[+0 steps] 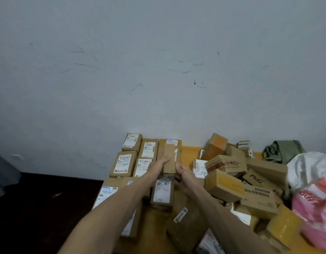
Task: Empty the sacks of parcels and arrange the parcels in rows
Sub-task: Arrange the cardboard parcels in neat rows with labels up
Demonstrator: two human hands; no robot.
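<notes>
The left hand and right hand grip one narrow parcel by its sides, above the rows on the tabletop. Risk: a skewed release knocks neighbouring parcels out of line, and the loose heap may slide. The forearms hide the nearest parcels, and the far labels are unreadable.

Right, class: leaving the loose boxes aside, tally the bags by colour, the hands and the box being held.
green sack: 1
white and pink bag: 1
hands: 2, left hand and right hand
held box: 1
Total: 5
</notes>
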